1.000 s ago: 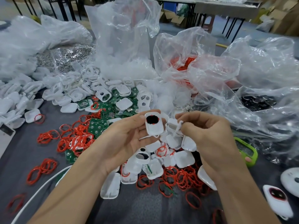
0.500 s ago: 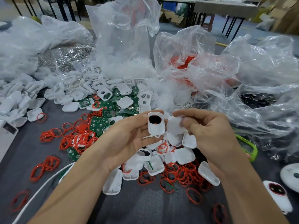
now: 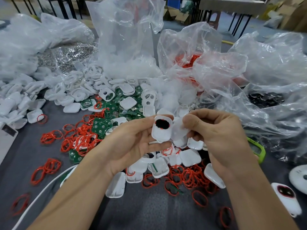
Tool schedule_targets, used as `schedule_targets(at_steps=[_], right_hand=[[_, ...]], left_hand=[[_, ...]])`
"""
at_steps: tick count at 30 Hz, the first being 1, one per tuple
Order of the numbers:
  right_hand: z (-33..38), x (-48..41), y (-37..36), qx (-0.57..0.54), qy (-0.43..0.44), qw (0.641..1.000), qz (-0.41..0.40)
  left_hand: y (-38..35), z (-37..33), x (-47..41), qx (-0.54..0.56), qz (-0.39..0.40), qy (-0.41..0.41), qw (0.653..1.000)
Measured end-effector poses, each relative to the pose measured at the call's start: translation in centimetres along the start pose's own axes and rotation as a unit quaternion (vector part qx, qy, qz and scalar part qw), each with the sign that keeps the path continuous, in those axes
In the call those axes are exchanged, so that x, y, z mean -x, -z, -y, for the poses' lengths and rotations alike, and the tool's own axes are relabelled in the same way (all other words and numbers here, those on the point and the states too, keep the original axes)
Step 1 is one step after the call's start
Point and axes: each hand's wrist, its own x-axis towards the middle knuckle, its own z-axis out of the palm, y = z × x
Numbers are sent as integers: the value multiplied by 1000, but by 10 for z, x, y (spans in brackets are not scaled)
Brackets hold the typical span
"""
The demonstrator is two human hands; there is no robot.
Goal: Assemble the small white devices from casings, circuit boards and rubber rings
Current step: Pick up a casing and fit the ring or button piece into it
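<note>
The grey bench [image 3: 149,211] ran across the whole view, crowded at the back with crumpled clear plastic bags [image 3: 126,39]. In front of the bags lay a wide heap of white casings [image 3: 74,92], some with holes in them. Beside it was a patch of green circuit boards [image 3: 99,127], and red rubber rings [image 3: 187,177] were strewn over the cloth on both sides. A white cable [image 3: 41,188] curved along the near left, and one finished device [image 3: 286,197] with a dark, red-edged window lay at the near right edge.

Above the middle of the heap the person's two hands met. The left hand [image 3: 132,145] had its grip clamped on a white casing [image 3: 162,135], thumb on the upper left corner and fingers curled under the lower edge. The casing stood nearly upright, facing the camera, with a black window near its top rimmed in red. The right hand [image 3: 221,135] held its thumb and forefinger pinched together on a pale white cover [image 3: 179,132], which was blurred. The cover sat just to the right of the casing, touching or nearly touching its right edge; I could not tell which.
</note>
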Motion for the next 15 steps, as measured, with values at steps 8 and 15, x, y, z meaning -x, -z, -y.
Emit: schedule_targets(at_steps=[8, 15], right_hand=[[1, -1, -2, 1, 4, 1000, 20], [0, 0, -7, 125, 86, 987, 44]], left_hand=[[0, 2, -1, -7, 16, 3, 1000], [0, 5, -1, -27, 36, 7, 999]])
